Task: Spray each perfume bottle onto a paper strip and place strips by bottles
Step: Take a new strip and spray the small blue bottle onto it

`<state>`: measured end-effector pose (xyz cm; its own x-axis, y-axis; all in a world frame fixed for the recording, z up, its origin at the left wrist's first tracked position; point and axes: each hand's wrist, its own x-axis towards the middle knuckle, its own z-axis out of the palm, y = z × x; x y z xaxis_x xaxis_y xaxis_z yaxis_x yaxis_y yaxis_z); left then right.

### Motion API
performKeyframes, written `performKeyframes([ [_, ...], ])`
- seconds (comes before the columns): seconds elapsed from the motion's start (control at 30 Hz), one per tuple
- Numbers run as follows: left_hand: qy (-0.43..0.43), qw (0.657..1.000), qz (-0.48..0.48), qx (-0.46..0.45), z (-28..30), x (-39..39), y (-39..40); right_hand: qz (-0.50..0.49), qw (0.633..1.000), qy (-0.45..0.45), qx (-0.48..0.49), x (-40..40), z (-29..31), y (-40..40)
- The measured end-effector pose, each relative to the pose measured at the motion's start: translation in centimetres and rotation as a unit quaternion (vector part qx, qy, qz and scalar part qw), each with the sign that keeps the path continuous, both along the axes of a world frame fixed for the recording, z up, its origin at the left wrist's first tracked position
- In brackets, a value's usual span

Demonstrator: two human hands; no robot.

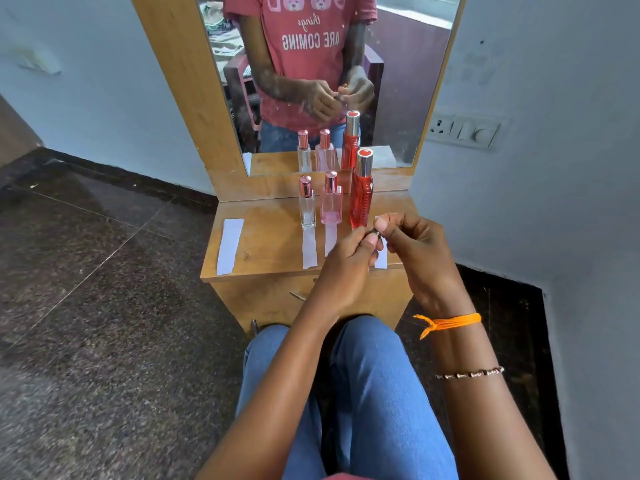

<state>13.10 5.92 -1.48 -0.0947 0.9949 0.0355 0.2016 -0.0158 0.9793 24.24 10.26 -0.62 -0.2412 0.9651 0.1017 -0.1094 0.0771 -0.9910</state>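
Leftmost on the surface (270, 247), a spare strip (230, 246) lies well apart; the clear bottle (307, 202) and pink bottle (331, 199) each have strips, beside the red bottle (361, 190). Left hand (349, 261) and right hand (414, 244) together pinch a small dark object (376, 232), unidentifiable. Probably a fourth scent: spraying seems next.

Three perfume bottles (331, 199), four paper strips (230, 245), two hands (346, 268).

Bare wood lies open on the small wooden surface (270, 244) between the lone white paper strip (230, 245) at frame left and the clear glass bottle (307, 202). At centre, that bottle, the pink glass bottle (331, 199) and the tall red bottle (361, 190) stand close together, blocking reach toward the wood-framed mirror (332, 81) behind.
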Motion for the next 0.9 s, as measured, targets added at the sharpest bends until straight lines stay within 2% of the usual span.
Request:
performKeyframes([
  [0.07,-0.088,0.994,-0.046,-0.041,0.5,-0.1,-0.2,0.018,1.0,0.009,-0.014,0.4,0.0,0.1],
  [0.13,-0.192,0.974,-0.086,-0.089,0.9,-0.3,-0.3,0.04,0.999,0.016,-0.022,0.6,0.0,0.1],
  [0.27,-0.374,0.889,-0.192,-0.18,0.8,-1.1,-0.9,0.047,0.994,0.087,-0.038,1.1,0.6,0.5],
  [0.33,-0.409,0.865,-0.208,-0.201,0.3,-1.2,-1.3,-0.002,0.995,0.097,-0.032,2.1,0.2,1.5],
  [0.37,-0.41,0.869,-0.191,-0.2,0.0,-1.0,-1.3,-0.04,0.997,0.056,-0.016,2.6,-0.4,2.0],
  [0.43,-0.399,0.893,-0.125,-0.168,-0.4,-0.7,-0.8,-0.107,0.99,-0.088,0.016,3.1,-2.3,2.7],
  [0.53,-0.307,0.945,-0.043,-0.105,-0.9,-0.5,-0.1,-0.176,0.95,-0.251,0.065,3.3,-5.5,2.9],
  [0.6,-0.236,0.968,-0.035,-0.076,-1.3,-0.6,-0.1,-0.194,0.934,-0.282,0.103,3.2,-6.7,2.9],
  [0.7,-0.17,0.984,0.0,-0.047,-1.4,-0.8,-0.1,-0.2,0.924,-0.293,0.139,3.0,-7.2,3.1],
  [0.9,-0.125,0.991,0.038,-0.035,-1.6,-0.5,0.6,-0.192,0.922,-0.303,0.147,2.8,-6.8,2.7],
])
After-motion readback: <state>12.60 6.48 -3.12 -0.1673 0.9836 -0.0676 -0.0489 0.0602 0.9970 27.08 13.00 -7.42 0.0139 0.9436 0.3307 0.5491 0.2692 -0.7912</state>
